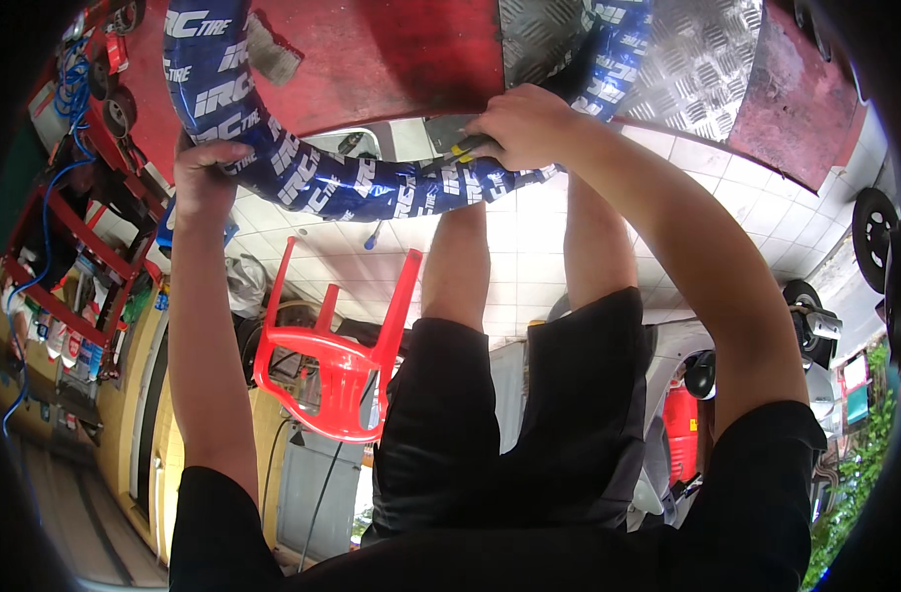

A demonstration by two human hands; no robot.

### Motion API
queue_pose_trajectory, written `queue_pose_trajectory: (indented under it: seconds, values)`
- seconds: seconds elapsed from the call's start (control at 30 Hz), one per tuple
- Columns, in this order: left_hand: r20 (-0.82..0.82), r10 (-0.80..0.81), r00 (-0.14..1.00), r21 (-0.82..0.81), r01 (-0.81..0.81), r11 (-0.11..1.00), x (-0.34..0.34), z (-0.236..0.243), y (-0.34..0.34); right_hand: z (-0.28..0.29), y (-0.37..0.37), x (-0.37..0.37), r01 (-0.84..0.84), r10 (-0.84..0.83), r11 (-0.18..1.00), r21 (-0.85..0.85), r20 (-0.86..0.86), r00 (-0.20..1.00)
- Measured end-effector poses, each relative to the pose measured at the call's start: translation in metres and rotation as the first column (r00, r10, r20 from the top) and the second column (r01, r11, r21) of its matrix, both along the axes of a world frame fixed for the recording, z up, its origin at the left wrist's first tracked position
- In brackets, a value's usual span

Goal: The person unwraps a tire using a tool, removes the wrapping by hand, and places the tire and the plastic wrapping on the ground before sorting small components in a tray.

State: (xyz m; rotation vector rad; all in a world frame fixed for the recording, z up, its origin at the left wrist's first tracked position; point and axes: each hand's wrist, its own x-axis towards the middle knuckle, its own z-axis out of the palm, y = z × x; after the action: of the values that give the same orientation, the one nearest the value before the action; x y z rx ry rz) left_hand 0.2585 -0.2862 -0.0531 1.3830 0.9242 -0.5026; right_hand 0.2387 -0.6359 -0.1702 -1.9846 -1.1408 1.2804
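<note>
A tire (312, 180) wrapped in blue plastic film with white print curves across the upper part of the view, its near side facing me. My left hand (212, 168) grips it at the left, with the thumb over the wrap and the fingers hidden behind. Against the inner edge of the ring, right of the middle, my right hand (529, 126) is closed round a small yellow-and-black tool (462, 150) that looks like a utility knife. Its tip lies at the wrap; whether it cuts in, I cannot tell.
Beyond the tire is a red metal platform (391, 59) with a diamond-pattern steel plate (702, 69). A red plastic chair (337, 360) stands on the white tiled floor (529, 257) left of my legs. A blue hose (46, 227) hangs by a red rack (75, 261); wheels (872, 237) are at the right.
</note>
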Motion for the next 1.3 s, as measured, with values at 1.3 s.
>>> queue_pose_trajectory:
  seconds: [1.3]
  values:
    - [0.015,0.006,1.000,-0.032,-0.005,0.999,-0.001,-0.020,0.012,0.004,-0.007,0.020,-0.040,0.049,0.994,-0.100,0.081,0.996]
